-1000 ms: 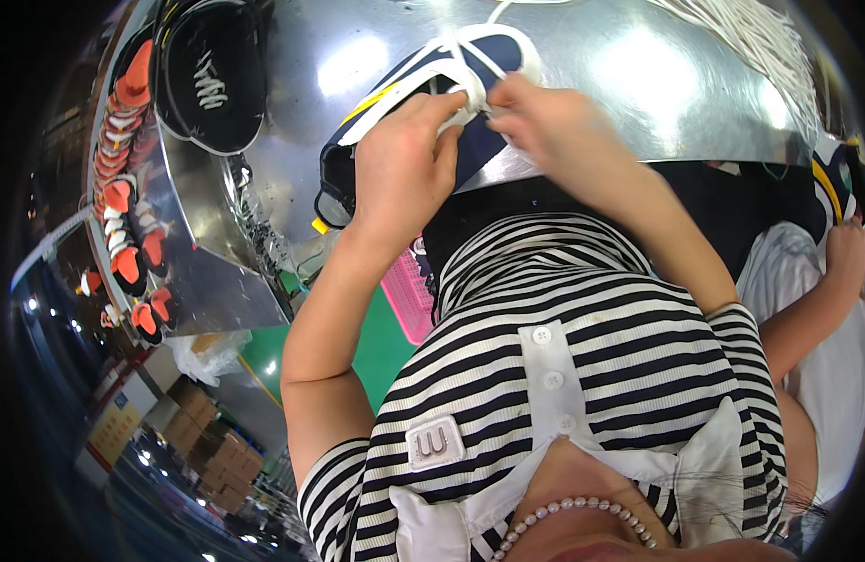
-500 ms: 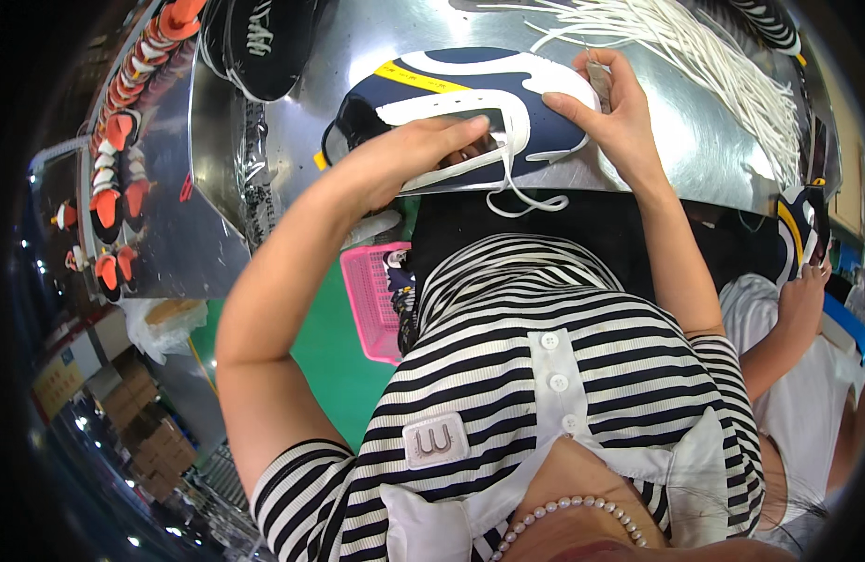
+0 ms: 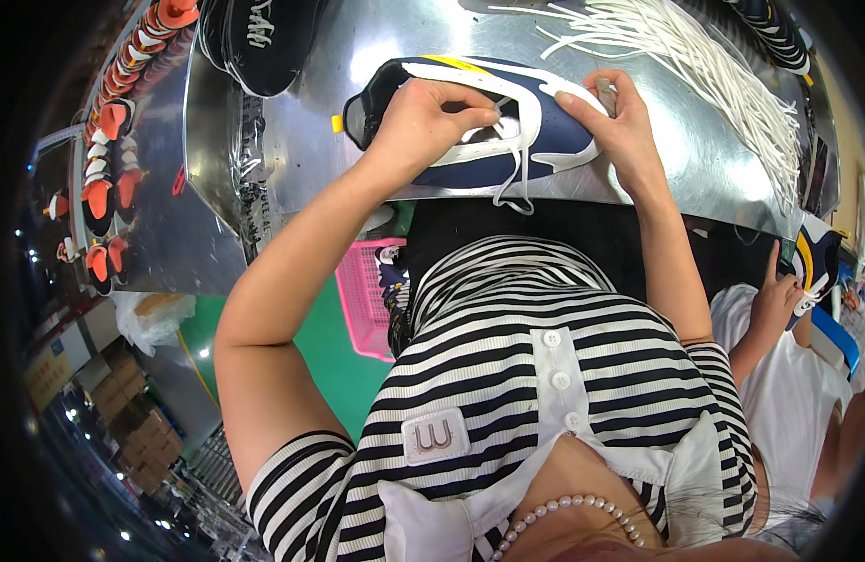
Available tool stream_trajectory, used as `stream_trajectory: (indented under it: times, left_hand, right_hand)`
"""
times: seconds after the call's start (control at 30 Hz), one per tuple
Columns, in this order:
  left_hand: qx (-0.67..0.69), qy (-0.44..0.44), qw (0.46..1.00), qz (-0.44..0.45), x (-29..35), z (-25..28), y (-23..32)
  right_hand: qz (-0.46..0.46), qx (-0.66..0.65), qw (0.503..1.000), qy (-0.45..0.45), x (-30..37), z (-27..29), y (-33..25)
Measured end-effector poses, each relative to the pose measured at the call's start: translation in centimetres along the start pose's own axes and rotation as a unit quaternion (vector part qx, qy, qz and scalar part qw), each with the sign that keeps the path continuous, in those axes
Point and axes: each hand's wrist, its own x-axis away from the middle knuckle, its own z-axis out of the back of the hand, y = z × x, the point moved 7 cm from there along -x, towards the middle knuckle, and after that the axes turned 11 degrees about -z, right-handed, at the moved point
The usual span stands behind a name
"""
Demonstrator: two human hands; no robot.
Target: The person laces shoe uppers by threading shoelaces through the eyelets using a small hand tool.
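A navy, white and yellow shoe upper (image 3: 563, 142) lies on its side on the metal table, toe to the right. A white shoelace (image 3: 524, 178) is threaded near the front of its opening, and a loop hangs over the table edge. My left hand (image 3: 425, 124) is over the opening, thumb and forefinger pinched together on what looks like the lace. At the toe, the thumb of my right hand (image 3: 621, 122) rests on the upper. Its curled fingers hold a short grey-brown wrapped piece (image 3: 606, 96), perhaps a tool handle; the rest of it is hidden.
A heap of white laces (image 3: 704, 75) lies at the back right of the metal table (image 3: 357, 70). Black shoes (image 3: 264, 47) stand at the back left. Below the table is a pink basket (image 3: 362, 309). A co-worker's hand (image 3: 777, 298) holds another upper at the right.
My left hand has gone from lying flat at the opening to a pinch lifted over it. The shoe upper has turned slightly and moved right, and the lace loop is drawn narrower.
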Motion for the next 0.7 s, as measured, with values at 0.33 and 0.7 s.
stream_trajectory:
  times: [0.33,0.7]
  left_hand:
    - [-0.171,0.097,0.976,-0.098,1.1,2.7,2.0]
    - [-0.407,0.389,0.826,-0.012,16.5,27.3,-4.8]
  right_hand:
    - [-0.005,-0.027,0.997,-0.066,1.1,0.6,0.4]
    - [-0.009,-0.187,0.975,-0.121,0.8,4.3,2.0]
